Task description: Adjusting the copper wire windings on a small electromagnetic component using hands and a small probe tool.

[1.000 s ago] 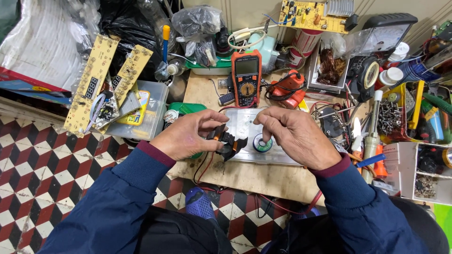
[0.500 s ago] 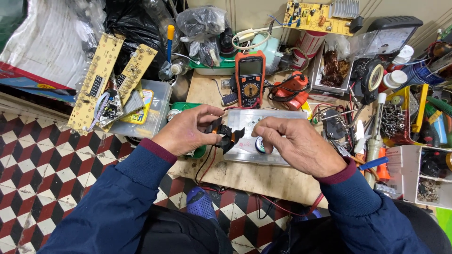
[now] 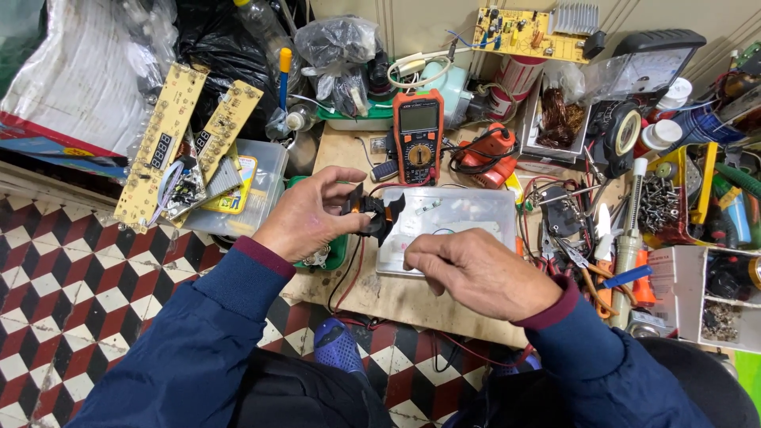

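Note:
My left hand (image 3: pixel 305 215) grips a small black and orange clip-like part (image 3: pixel 372 212) just left of a clear plastic tray (image 3: pixel 476 210) on the wooden bench. Red and black wires run down from that part over the bench's front edge. My right hand (image 3: pixel 476 271) rests knuckles-up over the tray's near side, its fingertips pinched together; what they hold is hidden. An orange multimeter (image 3: pixel 418 135) lies behind the tray.
Yellow circuit boards (image 3: pixel 162 143) lean on a clear box at left. Pliers, screwdrivers and an orange-handled tool (image 3: pixel 626 238) crowd the right side, beside a bin of screws (image 3: pixel 658 202). A checkered tile floor (image 3: pixel 71 293) lies below left.
My left hand lifted the black and orange part up and slightly left. My right hand slid down and toward me, off the tray's middle to its near edge.

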